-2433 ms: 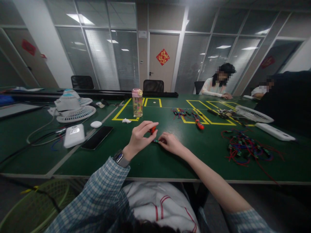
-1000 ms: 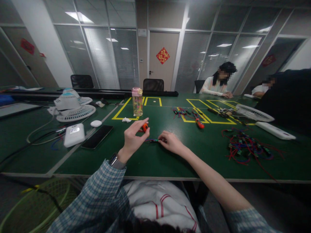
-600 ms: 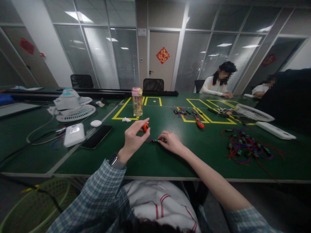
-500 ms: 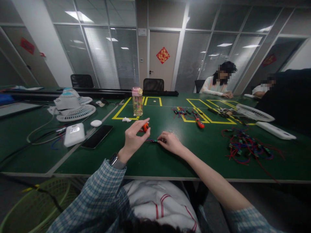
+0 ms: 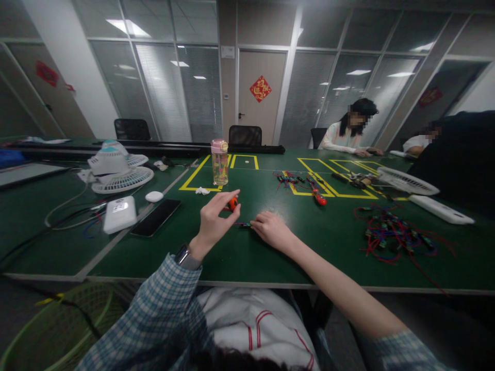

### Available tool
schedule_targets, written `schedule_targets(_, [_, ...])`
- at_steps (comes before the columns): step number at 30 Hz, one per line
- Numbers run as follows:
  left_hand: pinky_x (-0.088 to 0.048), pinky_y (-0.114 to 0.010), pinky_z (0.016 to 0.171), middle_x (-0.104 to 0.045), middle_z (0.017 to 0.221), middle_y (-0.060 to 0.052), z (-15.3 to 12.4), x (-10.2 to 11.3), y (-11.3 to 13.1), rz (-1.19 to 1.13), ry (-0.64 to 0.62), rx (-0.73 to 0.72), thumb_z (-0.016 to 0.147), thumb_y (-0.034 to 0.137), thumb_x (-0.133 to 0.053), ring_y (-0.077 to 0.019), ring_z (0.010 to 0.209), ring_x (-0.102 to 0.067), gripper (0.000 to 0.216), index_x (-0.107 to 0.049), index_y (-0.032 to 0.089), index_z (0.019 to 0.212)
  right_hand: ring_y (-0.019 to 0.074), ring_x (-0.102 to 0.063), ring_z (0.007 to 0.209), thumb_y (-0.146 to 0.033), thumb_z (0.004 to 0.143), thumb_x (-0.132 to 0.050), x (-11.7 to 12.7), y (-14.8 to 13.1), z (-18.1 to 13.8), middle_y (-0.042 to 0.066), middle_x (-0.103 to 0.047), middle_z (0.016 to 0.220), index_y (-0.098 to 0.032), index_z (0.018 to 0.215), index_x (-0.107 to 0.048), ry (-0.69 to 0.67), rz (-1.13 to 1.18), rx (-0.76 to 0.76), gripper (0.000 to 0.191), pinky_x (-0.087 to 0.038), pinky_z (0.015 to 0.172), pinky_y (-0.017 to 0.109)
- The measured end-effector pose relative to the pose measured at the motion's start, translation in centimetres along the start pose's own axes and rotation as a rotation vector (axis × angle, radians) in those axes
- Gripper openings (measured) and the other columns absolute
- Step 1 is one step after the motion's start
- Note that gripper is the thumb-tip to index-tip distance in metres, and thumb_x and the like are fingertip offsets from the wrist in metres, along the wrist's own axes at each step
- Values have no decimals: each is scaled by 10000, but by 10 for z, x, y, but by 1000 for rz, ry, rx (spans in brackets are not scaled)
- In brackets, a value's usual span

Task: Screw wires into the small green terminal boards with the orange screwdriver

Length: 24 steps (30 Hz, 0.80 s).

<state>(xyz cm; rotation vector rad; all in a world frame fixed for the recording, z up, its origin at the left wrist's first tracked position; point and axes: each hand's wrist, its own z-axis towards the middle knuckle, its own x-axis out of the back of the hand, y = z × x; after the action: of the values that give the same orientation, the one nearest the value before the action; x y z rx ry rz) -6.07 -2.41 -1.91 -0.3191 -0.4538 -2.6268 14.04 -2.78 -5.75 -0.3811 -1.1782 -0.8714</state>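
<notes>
My left hand point(image 5: 216, 216) has its thumb and fingers curled around a small tool with an orange-and-black handle point(image 5: 232, 204); its tip is hidden. Close by on the right, my right hand point(image 5: 271, 230) rests low over the table, its fingertips pinched on the end of a small green circuit board point(image 5: 246, 225). Thin red and blue wires lead from the board toward the left hand. The right fingers partly cover the board.
On the green table point(image 5: 216, 263), a tangle of wired boards point(image 5: 398, 234) lies right, with a smaller wired pile point(image 5: 288, 179) and a red-handled tool point(image 5: 319, 198) farther back. A bottle point(image 5: 220, 164), phone point(image 5: 157, 217) and white fan point(image 5: 121, 179) stand left. A co-worker point(image 5: 351, 131) sits opposite.
Both hands stay almost in place, with the tool and board still between them. My right fingers have drawn slightly closer together. The co-worker's hands have shifted a little to the right.
</notes>
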Motion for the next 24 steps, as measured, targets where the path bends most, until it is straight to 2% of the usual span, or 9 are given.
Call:
schedule_targets(6, [-586,-194,623,-674,973,-40,1,1,2,26,4,-13,814,152,-618,-126,844,-645,334,-624,197,1144,158,-596,738,-191,922,-549,-3,3,-1,67,-669,793,-153,985,-710,38,102,-21,177,-404,686,260])
schedule_targets(9, [-588,-203,630,-675,979,-42,1,1,2,15,6,-17,812,146,-621,-127,846,-644,337,-623,193,1145,153,-606,734,-197,912,-568,-2,5,-1,65,-680,794,-163,938,-720,38,138,-46,158,-402,677,254])
schedule_targets(17, [-593,-214,642,-666,981,-39,1,1,2,11,14,-5,824,158,-618,-133,864,-642,327,-617,200,1148,156,-602,723,-182,919,-545,2,3,-1,70,-677,799,-160,972,-727,1,104,-33,191,-401,672,261])
schedule_targets(24, [-591,-209,604,-646,1018,-45,1,2,0,55,99,91,850,208,-608,-142,876,-638,344,-575,209,1192,167,-602,790,-141,887,-570,5,1,0,79,-656,872,-159,992,-709,-26,159,-71,176,-435,716,264])
